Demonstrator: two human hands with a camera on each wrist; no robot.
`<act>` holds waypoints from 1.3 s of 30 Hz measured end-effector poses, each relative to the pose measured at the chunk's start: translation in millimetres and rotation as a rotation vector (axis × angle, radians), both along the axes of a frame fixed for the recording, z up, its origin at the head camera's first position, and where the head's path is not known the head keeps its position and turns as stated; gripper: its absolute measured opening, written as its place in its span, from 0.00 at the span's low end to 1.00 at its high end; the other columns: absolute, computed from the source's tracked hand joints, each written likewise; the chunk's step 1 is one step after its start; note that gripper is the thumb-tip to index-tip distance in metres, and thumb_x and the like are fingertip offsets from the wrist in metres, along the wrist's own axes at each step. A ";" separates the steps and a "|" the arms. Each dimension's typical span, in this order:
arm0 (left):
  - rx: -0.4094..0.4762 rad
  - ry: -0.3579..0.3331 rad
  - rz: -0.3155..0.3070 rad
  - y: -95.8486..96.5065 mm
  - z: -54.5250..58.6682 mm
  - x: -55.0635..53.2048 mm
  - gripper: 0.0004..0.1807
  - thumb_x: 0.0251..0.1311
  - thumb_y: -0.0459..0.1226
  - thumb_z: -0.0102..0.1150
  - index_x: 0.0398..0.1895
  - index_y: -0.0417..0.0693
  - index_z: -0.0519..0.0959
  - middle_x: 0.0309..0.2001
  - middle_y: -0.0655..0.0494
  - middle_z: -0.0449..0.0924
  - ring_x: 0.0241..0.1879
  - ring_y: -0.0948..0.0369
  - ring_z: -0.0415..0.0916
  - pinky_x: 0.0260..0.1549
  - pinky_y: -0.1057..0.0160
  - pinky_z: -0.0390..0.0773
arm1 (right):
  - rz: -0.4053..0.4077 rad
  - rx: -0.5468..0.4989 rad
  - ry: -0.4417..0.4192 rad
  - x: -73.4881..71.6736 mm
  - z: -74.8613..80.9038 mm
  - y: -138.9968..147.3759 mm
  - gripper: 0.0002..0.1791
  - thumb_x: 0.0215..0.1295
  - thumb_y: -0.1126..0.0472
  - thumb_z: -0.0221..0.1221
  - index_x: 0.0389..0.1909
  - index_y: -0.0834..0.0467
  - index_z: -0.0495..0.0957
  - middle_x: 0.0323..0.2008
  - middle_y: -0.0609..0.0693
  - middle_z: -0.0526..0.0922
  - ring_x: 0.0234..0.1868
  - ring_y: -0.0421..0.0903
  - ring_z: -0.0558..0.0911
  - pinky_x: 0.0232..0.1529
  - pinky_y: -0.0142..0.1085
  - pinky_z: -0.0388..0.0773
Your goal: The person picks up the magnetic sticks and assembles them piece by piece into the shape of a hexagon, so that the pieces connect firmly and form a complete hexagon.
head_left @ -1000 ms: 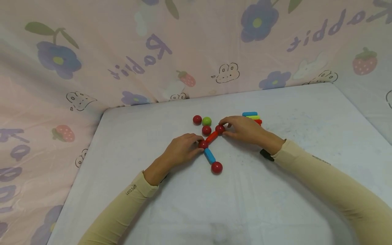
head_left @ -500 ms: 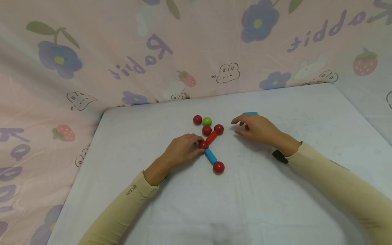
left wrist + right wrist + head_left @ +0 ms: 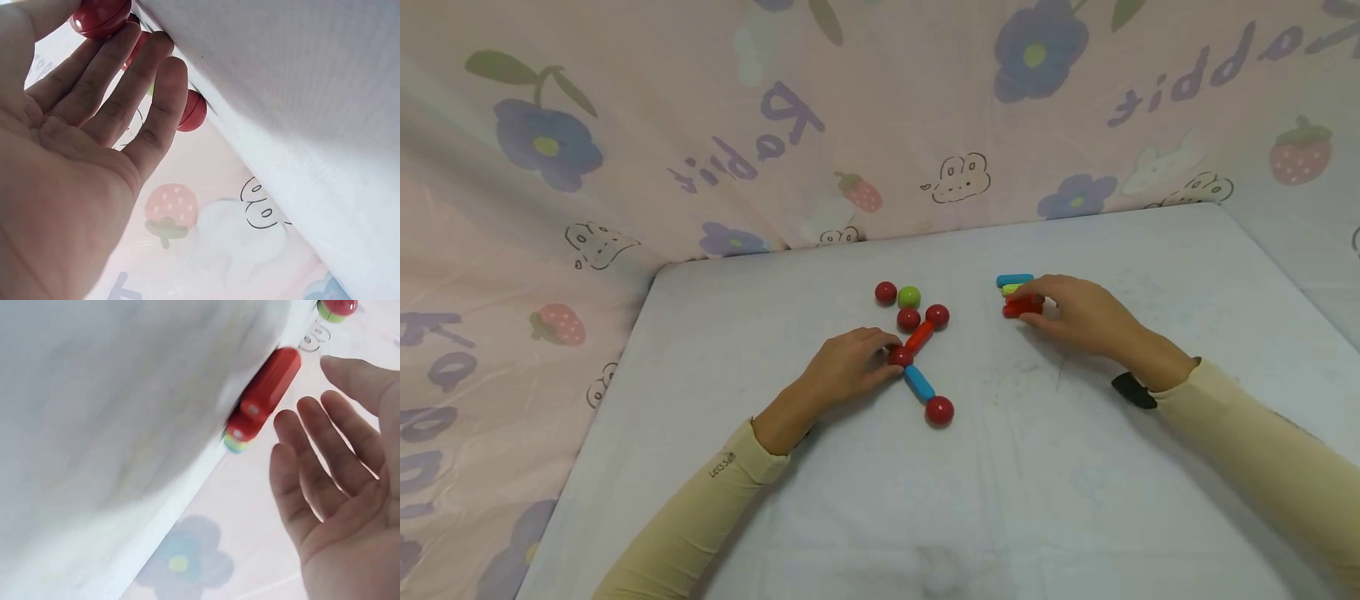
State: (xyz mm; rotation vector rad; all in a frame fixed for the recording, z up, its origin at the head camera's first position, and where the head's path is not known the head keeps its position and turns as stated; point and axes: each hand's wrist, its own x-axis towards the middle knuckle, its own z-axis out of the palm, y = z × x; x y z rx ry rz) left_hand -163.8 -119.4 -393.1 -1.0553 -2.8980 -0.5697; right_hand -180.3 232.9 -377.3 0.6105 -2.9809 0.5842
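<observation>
My left hand [image 3: 852, 367] pinches a red ball [image 3: 901, 357] between thumb and fingertips, also seen in the left wrist view as a glossy red ball [image 3: 102, 15]. From this ball a red rod [image 3: 919, 337] runs to another red ball [image 3: 937, 316], and a blue rod [image 3: 919, 383] runs to a nearer red ball [image 3: 939, 411]. My right hand [image 3: 1086, 317] is at the stacked red rods [image 3: 1022, 307], thumb and fingers spread around them. In the right wrist view a gap shows between those fingers and the upper red rod [image 3: 272, 381].
Behind the joined piece lie a loose red ball [image 3: 885, 292], a green ball [image 3: 909, 297] and one more red ball [image 3: 908, 319]. A blue rod [image 3: 1015, 280] and a yellow-green rod [image 3: 1012, 290] lie beyond the red rods. A patterned curtain [image 3: 880, 125] borders the white table [image 3: 775, 308].
My right hand has let go of the far red ball and moved right to the rods. The near red ball has swung slightly right. My left hand stays on its ball.
</observation>
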 end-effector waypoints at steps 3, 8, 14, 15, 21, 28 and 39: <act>-0.005 0.001 0.001 0.3 -0.1 0.0 0.18 0.60 0.43 0.69 0.52 0.50 0.82 0.41 0.59 0.84 0.42 0.62 0.79 0.44 0.62 0.83 | -0.020 0.009 -0.022 1.9 -0.1 6.6 0.20 0.62 0.58 0.68 0.54 0.57 0.81 0.47 0.55 0.85 0.49 0.53 0.81 0.54 0.53 0.78; -0.003 -0.009 0.004 1.2 0.4 0.6 0.18 0.60 0.43 0.69 0.53 0.50 0.82 0.41 0.58 0.84 0.42 0.62 0.80 0.45 0.62 0.83 | -0.004 0.006 -0.065 1.2 -4.2 13.3 0.21 0.62 0.59 0.67 0.56 0.58 0.80 0.51 0.57 0.84 0.54 0.55 0.80 0.58 0.56 0.76; 0.002 -0.026 0.017 2.6 0.6 1.6 0.19 0.60 0.43 0.69 0.53 0.50 0.82 0.42 0.58 0.84 0.43 0.61 0.80 0.47 0.61 0.83 | 0.025 0.023 -0.093 0.8 -7.6 14.2 0.20 0.63 0.58 0.66 0.54 0.59 0.80 0.49 0.56 0.84 0.50 0.53 0.81 0.55 0.55 0.77; 0.000 -0.028 0.020 2.7 0.6 1.7 0.19 0.60 0.43 0.69 0.53 0.50 0.82 0.43 0.58 0.84 0.43 0.61 0.80 0.47 0.61 0.83 | 0.028 0.022 -0.094 0.9 -7.8 13.9 0.19 0.63 0.58 0.66 0.54 0.59 0.80 0.48 0.55 0.84 0.49 0.53 0.81 0.54 0.54 0.77; -0.004 -0.036 0.030 2.5 1.2 2.4 0.19 0.60 0.43 0.69 0.54 0.50 0.82 0.44 0.57 0.85 0.44 0.61 0.80 0.48 0.61 0.83 | 0.044 0.012 -0.090 0.7 -7.3 12.5 0.18 0.63 0.59 0.66 0.52 0.59 0.80 0.45 0.54 0.86 0.48 0.52 0.82 0.53 0.53 0.77; -0.007 -0.038 0.029 2.5 1.7 2.3 0.19 0.60 0.42 0.69 0.54 0.50 0.82 0.45 0.57 0.85 0.45 0.61 0.80 0.49 0.60 0.83 | 0.029 0.011 -0.082 2.3 -6.1 11.2 0.18 0.62 0.59 0.67 0.52 0.58 0.80 0.45 0.53 0.86 0.49 0.52 0.82 0.54 0.53 0.77; -0.006 -0.042 0.030 2.3 1.5 2.5 0.19 0.60 0.43 0.69 0.54 0.51 0.82 0.45 0.58 0.85 0.45 0.61 0.80 0.48 0.60 0.83 | 0.037 0.037 -0.083 1.1 -9.5 14.5 0.17 0.64 0.59 0.65 0.53 0.58 0.79 0.46 0.55 0.86 0.49 0.54 0.82 0.53 0.54 0.77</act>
